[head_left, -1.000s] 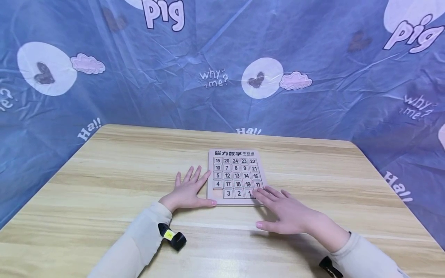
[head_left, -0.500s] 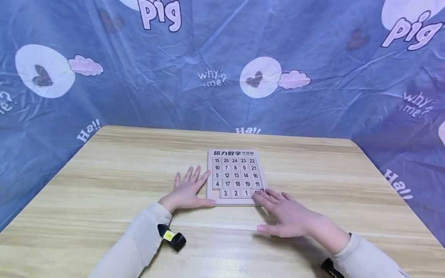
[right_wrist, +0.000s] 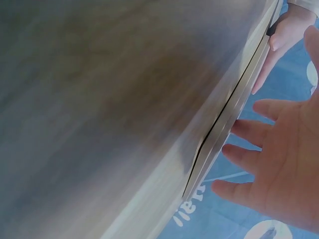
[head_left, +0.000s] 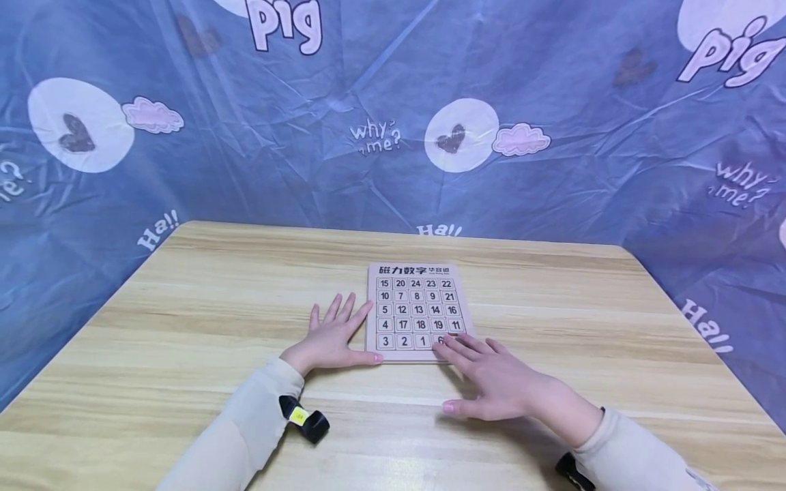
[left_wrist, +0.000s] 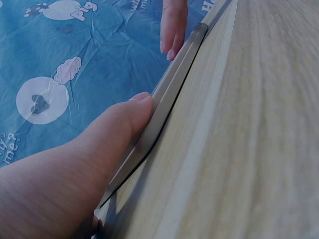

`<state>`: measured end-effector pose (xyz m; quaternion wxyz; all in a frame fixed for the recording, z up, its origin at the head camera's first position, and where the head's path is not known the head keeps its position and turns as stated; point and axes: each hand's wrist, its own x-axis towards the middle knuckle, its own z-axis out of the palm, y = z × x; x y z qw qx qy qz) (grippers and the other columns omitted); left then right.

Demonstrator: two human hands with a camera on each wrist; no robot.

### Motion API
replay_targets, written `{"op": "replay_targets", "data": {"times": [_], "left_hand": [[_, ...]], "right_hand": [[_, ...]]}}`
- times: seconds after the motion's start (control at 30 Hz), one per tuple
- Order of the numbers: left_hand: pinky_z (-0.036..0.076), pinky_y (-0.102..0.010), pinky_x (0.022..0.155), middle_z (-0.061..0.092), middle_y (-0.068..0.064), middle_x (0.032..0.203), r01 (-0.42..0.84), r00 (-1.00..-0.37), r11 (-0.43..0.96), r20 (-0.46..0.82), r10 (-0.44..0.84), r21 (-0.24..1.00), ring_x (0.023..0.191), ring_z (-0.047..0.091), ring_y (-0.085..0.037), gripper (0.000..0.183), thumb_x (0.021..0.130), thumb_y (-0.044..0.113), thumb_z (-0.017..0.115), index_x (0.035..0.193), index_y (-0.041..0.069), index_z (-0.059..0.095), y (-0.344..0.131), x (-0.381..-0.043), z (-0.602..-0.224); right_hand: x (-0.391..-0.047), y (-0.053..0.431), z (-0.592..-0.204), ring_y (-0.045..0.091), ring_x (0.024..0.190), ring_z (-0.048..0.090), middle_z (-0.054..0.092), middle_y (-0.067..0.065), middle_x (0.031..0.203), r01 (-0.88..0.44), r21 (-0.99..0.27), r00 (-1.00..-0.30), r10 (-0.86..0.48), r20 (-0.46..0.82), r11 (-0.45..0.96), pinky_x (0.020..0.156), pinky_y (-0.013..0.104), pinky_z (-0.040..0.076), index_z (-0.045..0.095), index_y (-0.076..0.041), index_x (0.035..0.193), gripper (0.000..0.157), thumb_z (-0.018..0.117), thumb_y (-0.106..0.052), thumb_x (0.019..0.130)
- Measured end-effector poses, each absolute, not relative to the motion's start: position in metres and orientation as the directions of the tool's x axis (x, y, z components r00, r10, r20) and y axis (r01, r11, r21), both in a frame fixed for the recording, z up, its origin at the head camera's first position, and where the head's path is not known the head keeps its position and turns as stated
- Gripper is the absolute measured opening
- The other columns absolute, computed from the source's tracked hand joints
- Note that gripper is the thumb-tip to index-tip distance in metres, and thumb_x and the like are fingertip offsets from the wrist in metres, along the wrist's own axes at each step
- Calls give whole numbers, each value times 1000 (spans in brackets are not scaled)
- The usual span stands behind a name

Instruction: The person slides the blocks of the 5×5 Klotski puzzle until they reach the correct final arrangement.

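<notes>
A pale number sliding puzzle (head_left: 402, 356) lies flat on the wooden table, its numbered square tiles in rows under a printed heading. The left hand (head_left: 328, 342) lies at its left side, fingers spread and thumb resting on the near left corner; the left wrist view shows that thumb (left_wrist: 137, 107) on the frame. Over the near right corner reaches the right hand (head_left: 500, 382), fingers extended and fingertips at the tile marked 6 (head_left: 438, 340). Its fingers cover the right end of the bottom row. From below, the right wrist view shows these fingers (right_wrist: 244, 157) spread beside the puzzle's edge.
The light wood table (head_left: 245, 273) extends around the puzzle on all sides. Behind it hangs a blue printed cloth (head_left: 276, 170). Each sleeved forearm wears a black strap, the left strap (head_left: 315, 426) with a yellow label.
The bottom-row tiles 3, 2, 1 and 6 have slid left, filling the gap at the left end. The right hand has moved slightly left with them; the left hand stays put.
</notes>
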<state>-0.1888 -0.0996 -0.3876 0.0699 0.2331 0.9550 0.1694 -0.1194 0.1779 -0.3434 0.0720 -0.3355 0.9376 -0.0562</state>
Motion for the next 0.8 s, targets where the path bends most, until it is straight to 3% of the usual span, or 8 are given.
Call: {"op": "replay_targets", "data": {"times": [0.37, 0.6, 0.8], "left_hand": [[-10, -56, 92, 2, -13, 142, 422, -881, 831, -53, 470, 361, 127, -5, -31, 100, 61, 78, 43, 140, 25, 10, -99, -188, -388], [-10, -56, 93, 1, -12, 142, 419, -882, 834, -56, 468, 358, 127, -6, -31, 100, 61, 77, 44, 140, 25, 10, -99, -189, -388], [-10, -56, 93, 2, -13, 142, 421, -881, 833, -57, 470, 359, 127, -6, -31, 100, 61, 77, 44, 140, 25, 10, -100, -188, -387]], "right_hand": [[-136, 185, -340, 36, 123, 19, 26, 11, 138, -620, -232, -756, -650, -76, 749, 92, 58, 17, 21, -8, 137, 79, 42, -58, 80], [-173, 193, -346, 40, 121, 20, 24, 13, 138, -541, -237, -825, -564, -37, 807, 90, 61, 17, 19, -4, 137, 78, 43, -55, 82], [-200, 191, -352, 38, 123, 16, 18, 12, 140, -450, -234, -876, -477, -73, 862, 91, 60, 15, 14, -6, 138, 84, 40, -61, 80]]}}
